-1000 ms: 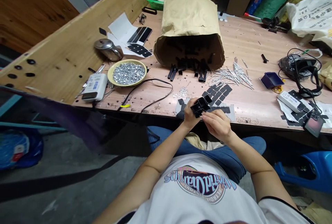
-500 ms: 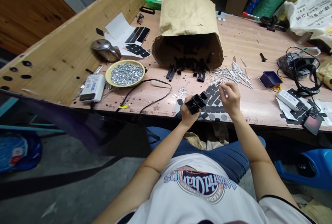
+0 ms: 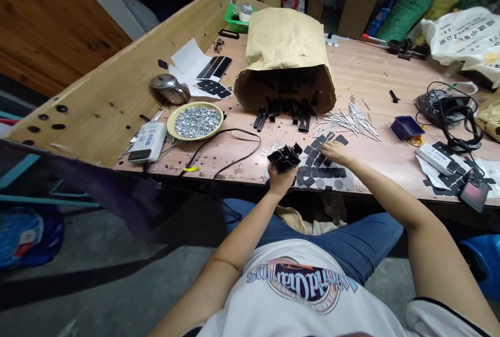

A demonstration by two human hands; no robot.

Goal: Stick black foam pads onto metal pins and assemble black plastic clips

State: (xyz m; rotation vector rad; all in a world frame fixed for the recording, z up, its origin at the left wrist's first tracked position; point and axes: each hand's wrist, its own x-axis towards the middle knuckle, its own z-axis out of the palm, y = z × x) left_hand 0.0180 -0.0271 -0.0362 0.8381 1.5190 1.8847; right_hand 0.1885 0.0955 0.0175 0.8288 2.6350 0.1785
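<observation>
My left hand [image 3: 283, 179] is closed round several black plastic parts [image 3: 285, 158], held in a bundle above the table's front edge. Right of it lies a white backing sheet [image 3: 344, 183] covered with black adhesive pads [image 3: 330, 172]. My right hand [image 3: 335, 152] is down at the upper part of this sheet, fingers pressed together among the pads. Whatever sits between those fingertips is hidden or too small to name. Beyond both hands, a large brown paper bag [image 3: 287, 40] lies with its mouth towards me, more black plastic parts [image 3: 302, 118] spilling out.
Thin metal rods [image 3: 351, 121] lie scattered right of the bag. A yellow bowl [image 3: 170, 127] of small metal pieces stands left, beside a white power bank [image 3: 150, 141] and a metal pot [image 3: 167, 87]. A dark blue box [image 3: 406, 127] and a head strap [image 3: 455, 123] are on the right.
My right hand has moved from above the sheet down and left onto the pads. The left hand has shifted slightly left with the black parts. The view has tilted up a little.
</observation>
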